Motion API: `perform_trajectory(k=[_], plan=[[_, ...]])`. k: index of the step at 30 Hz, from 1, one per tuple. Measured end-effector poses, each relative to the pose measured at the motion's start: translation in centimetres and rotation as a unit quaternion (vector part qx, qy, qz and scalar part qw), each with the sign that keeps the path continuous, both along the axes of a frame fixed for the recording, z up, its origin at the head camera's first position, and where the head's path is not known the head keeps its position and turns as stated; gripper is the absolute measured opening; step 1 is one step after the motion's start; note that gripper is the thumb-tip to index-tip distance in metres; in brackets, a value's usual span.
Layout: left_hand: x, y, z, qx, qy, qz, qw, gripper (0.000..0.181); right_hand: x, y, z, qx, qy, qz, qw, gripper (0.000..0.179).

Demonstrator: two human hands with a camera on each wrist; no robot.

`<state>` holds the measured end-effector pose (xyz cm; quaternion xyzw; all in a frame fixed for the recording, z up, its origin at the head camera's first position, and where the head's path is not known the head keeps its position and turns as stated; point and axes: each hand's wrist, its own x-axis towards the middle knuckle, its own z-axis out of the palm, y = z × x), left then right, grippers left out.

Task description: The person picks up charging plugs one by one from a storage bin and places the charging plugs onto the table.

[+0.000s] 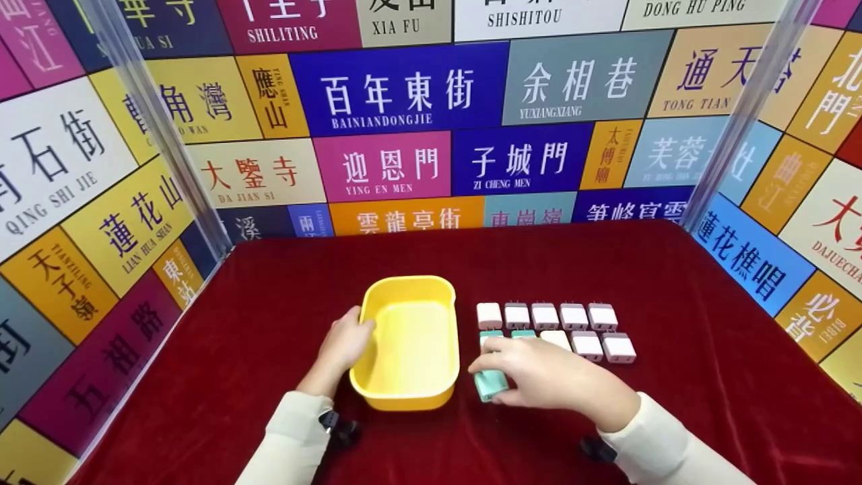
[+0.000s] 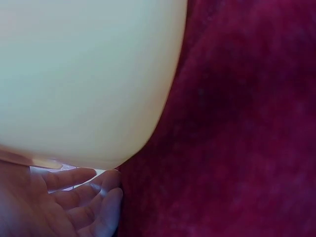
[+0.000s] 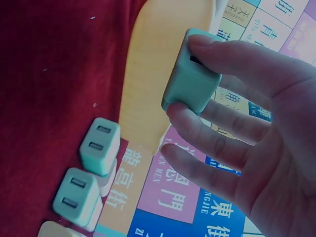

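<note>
A yellow plastic tub (image 1: 411,399) stands on the red cloth. My left hand (image 1: 345,347) grips its left wall, thumb over the rim and fingers along the outside; the left wrist view shows those fingers (image 2: 81,200) beside the pale-looking tub wall (image 2: 89,89). Right of the tub, my right hand (image 1: 539,370) pinches a teal USB charger (image 1: 491,386) between thumb and fingers. The right wrist view shows this charger (image 3: 192,74) held up off the cloth, a port facing out. Behind that hand are two more teal-sided chargers (image 3: 100,146), partly covered in the head view.
Several white and grey chargers (image 1: 573,316) stand in two rows right of the tub, a cream one (image 1: 555,339) among them. Red velvet cloth (image 1: 303,276) covers the table. Panels with coloured street-name signs (image 1: 404,94) enclose the back and sides, with clear corner posts (image 1: 731,128).
</note>
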<state>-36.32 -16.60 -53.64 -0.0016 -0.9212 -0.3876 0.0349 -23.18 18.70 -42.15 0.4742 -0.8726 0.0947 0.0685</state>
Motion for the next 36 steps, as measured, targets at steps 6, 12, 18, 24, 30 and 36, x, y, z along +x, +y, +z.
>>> perform_trajectory(k=[6,12,18,24,30,36], plan=[[0.7,0.4,1.0,0.008,-0.002,0.003,1.0000,0.045,-0.1,1.2,-0.4,0.001,-0.012,-0.018,0.9998,0.045],[1.0,0.3,1.1,0.006,-0.012,0.002,0.9999,0.055,-0.4,2.0,-0.6,-0.001,-0.019,-0.033,0.9993,0.041],[0.6,0.0,0.5,0.009,-0.006,0.003,0.9999,0.051,-0.6,2.0,-1.1,0.015,-0.024,-0.043,0.9987,0.040],[2.1,0.7,2.7,0.009,-0.005,0.001,0.9999,0.044,-0.8,1.9,-1.9,0.023,-0.031,-0.046,0.9982,0.039],[1.7,0.6,2.1,0.013,-0.015,0.002,0.9998,0.040,-1.3,1.8,-3.1,0.017,-0.020,-0.052,0.9983,0.039],[1.9,0.7,2.4,0.007,-0.004,-0.003,1.0000,0.044,-1.6,1.6,-4.0,0.015,-0.015,-0.055,0.9982,0.040]])
